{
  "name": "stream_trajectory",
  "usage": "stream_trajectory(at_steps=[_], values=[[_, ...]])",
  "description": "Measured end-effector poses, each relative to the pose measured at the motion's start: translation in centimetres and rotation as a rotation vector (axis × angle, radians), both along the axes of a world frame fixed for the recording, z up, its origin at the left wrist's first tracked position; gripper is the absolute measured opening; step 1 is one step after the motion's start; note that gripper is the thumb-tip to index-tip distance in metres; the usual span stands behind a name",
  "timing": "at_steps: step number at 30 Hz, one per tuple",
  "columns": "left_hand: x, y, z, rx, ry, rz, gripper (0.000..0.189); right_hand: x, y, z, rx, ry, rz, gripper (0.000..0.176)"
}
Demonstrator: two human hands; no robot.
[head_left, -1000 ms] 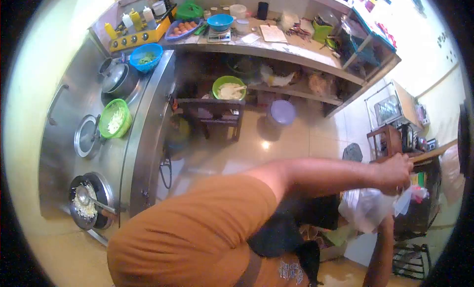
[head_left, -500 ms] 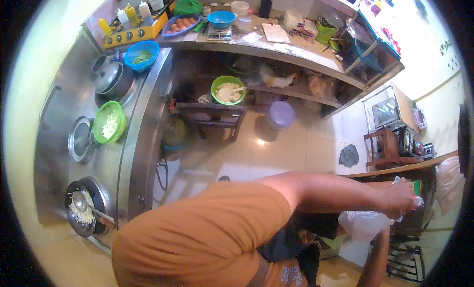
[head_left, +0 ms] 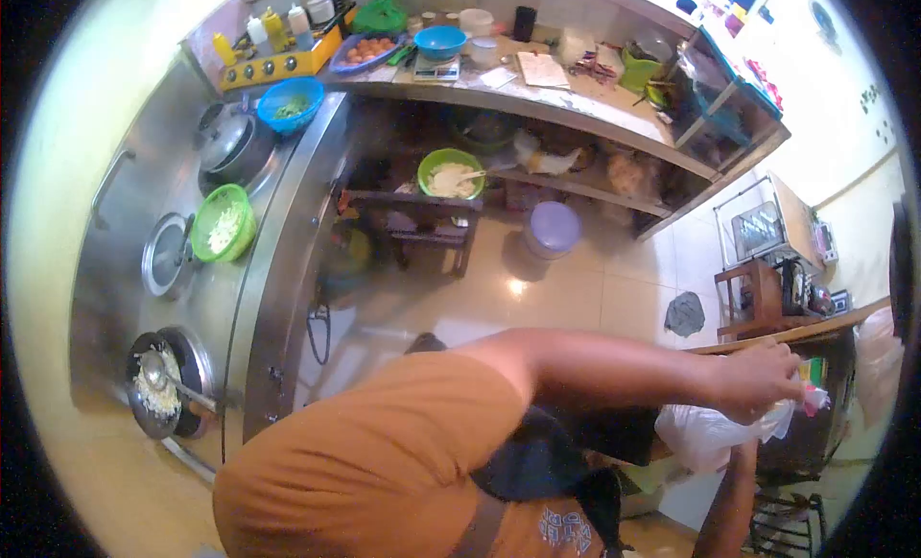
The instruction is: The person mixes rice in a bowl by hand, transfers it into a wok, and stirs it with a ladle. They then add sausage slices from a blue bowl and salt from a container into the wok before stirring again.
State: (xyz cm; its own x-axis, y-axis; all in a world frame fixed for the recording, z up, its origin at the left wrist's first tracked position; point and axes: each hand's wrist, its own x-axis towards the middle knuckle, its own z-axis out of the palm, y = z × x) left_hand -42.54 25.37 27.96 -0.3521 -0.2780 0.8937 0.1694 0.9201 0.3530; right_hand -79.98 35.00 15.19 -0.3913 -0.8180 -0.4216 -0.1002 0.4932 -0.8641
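Note:
My left hand reaches far to the right, its fingers curled around the upper part of a translucent white plastic bag. Just past its fingertips is a small green, white and pink packet. From below, my right forearm rises toward the same bag. My right hand itself is hidden behind the bag, so its fingers do not show. The bag's contents cannot be made out.
At left, a wok with a ladle and white shredded food sits on the steel stove. A green basket and a lidded pot stand there too. A purple-lidded bucket is on the floor.
My left hand has shifted slightly left, and the bag shows more clearly under it. My shoulder has moved a little left and the whole view has shifted slightly.

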Motion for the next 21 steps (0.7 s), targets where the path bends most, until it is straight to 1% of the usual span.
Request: stream_trajectory(at_steps=[3,5,7,9,11,14,15,16,17,18,19,20,21], values=[[3.9,-2.7,-1.5,-0.027,-0.018,-0.070,0.044,-0.5,1.2,0.9,-0.039,-0.015,-0.055,0.040],[9.4,-5.4,-2.1,0.015,-0.192,-0.139,0.047,-1.0,2.9,1.2,-0.063,-0.038,-0.110,0.041],[13.8,-8.6,-5.3,0.113,-0.226,-0.118,0.047,-1.1,4.3,1.4,-0.084,-0.060,-0.161,0.042],[19.2,-11.6,-8.7,0.251,-0.379,0.056,0.046,-1.3,5.7,1.8,-0.108,-0.088,-0.223,0.042],[26.3,-14.8,-11.9,0.300,-0.480,0.157,0.047,-1.3,6.8,2.5,-0.135,-0.101,-0.270,0.043],[36.8,-18.0,-17.8,0.512,-0.413,0.373,0.043,1.6,6.7,4.3,-0.235,-0.131,-0.264,0.046],[40.3,-18.7,-19.5,0.568,-0.372,0.428,0.041,2.8,6.9,5.8,-0.320,-0.146,-0.241,0.050],[43.7,-18.8,-20.8,0.698,-0.397,0.482,0.040,8.1,5.7,9.0,-0.228,-0.229,-0.296,0.052],[46.9,-18.8,-22.1,0.830,-0.423,0.533,0.038,2.9,7.2,7.5,-0.196,-0.158,-0.234,0.052],[49.9,-19.0,-23.7,0.819,-0.475,0.619,0.038,-2.1,8.6,6.0,-0.166,-0.086,-0.172,0.052],[52.5,-19.2,-25.3,0.807,-0.529,0.703,0.038,-2.6,8.5,6.2,-0.138,-0.013,-0.111,0.051],[54.6,-19.2,-26.8,0.815,-0.516,0.737,0.038,-2.6,9.3,5.6,-0.145,-0.009,-0.179,0.051],[56.5,-19.2,-28.0,0.818,-0.509,0.762,0.038,-0.2,8.4,6.0,-0.153,-0.006,-0.224,0.051]])
